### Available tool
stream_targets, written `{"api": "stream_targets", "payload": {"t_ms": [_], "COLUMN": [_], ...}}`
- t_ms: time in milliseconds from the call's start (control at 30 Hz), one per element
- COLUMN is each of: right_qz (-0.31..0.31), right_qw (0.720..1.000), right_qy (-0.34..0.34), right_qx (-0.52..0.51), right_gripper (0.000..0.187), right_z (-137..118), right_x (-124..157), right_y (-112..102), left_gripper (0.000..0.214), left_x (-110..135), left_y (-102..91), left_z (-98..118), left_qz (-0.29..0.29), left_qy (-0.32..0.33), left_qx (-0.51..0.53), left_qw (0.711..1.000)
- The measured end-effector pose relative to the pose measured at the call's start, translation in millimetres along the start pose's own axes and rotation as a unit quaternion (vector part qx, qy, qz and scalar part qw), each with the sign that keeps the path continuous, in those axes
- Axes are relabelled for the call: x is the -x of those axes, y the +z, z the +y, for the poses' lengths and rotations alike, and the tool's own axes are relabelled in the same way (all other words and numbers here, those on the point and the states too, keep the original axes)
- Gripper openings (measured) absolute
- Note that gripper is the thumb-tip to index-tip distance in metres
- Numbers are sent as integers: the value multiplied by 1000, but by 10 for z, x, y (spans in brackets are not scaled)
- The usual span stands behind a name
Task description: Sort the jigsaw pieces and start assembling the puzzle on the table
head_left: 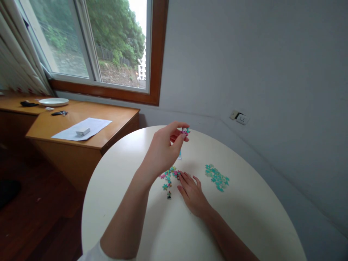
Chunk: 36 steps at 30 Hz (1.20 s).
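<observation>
Raised above the round white table (pixel 116 203), my left hand (pixel 164 146) pinches a small pink and teal puzzle piece (pixel 185 130) between thumb and fingers. My right hand (pixel 193 192) rests on the tabletop with fingers spread, its fingertips touching the right side of a cluster of colourful puzzle pieces (pixel 169 177). My left wrist hides part of that cluster. To the right of my right hand lies a separate group of teal puzzle pieces (pixel 217 177). A light blue and white item (pixel 179 154) shows partly behind my left hand; I cannot tell what it is.
A wooden desk (pixel 122 121) stands at the left under the window. On it are a paper sheet (pixel 95 127) with a small white box (pixel 83 131), a white plate (pixel 53 102) and a dark object (pixel 59 113). A wall socket (pixel 241 118) sits beyond the table.
</observation>
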State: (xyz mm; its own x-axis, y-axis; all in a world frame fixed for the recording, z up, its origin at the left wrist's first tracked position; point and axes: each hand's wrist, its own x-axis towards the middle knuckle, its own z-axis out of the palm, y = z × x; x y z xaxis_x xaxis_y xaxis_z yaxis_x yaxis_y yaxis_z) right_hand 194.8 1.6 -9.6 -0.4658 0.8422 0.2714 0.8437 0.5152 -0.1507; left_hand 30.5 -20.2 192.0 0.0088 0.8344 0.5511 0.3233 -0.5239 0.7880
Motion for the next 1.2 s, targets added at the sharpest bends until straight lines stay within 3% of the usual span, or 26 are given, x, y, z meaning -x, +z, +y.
{"api": "stream_targets", "payload": {"t_ms": [267,467,767,1200], "right_qz": [27,-12,-1,42], "right_qw": [999,1000,1000,995], "right_qy": [42,-10,-4,90], "right_qx": [-4,8,-15,-2], "right_gripper": [46,40,43,42], "right_z": [59,-18,9,68], "right_x": [-16,7,-5,-23], "right_y": [59,-48,-7,65], "left_gripper": [19,19,19,21], "left_x": [0,1,0,8], "left_y": [16,26,30,40], "left_z": [-14,-14,-13,-7], "left_qz": [-1,-6,-12,-14], "left_qy": [8,8,10,2], "left_qx": [0,-6,-1,-12], "left_qw": [1000,1000,1000,1000]}}
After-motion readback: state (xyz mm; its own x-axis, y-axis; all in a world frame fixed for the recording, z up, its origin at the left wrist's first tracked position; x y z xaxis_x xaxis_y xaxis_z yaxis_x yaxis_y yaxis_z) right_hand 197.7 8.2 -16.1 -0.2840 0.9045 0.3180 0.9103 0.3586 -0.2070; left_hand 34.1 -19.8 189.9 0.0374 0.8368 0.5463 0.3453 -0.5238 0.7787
